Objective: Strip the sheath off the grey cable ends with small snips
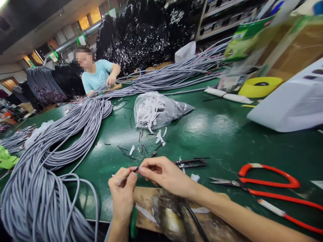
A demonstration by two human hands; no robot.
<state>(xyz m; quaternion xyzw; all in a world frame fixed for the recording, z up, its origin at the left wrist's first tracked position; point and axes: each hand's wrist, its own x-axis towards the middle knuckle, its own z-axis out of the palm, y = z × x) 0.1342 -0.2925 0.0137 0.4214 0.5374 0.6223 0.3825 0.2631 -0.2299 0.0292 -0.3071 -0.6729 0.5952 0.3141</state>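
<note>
In the middle foreground my left hand (121, 193) is closed, its thumb and forefinger pinching a cable end where a short red wire (130, 170) and a dark wire (136, 169) stick out. My right hand (164, 173) meets it from the right, thumb and forefinger closed on the tip of the dark wire. Its other fingers are curled and partly hidden. Below both hands sits a wooden board (142, 195) carrying a worn metal piece (170, 218). Black snips (190, 163) lie just beyond my right wrist. Red-handled scissors (268, 183) rest further right.
Thick bundles of grey cable (73, 134) cover the left side and run across the back. A clear bag of white scraps (153, 109) stands mid-table, with loose trimmings before it. At right are a yellow tape roll (261, 86) and white casing (290, 101). A co-worker (97, 75) sits opposite.
</note>
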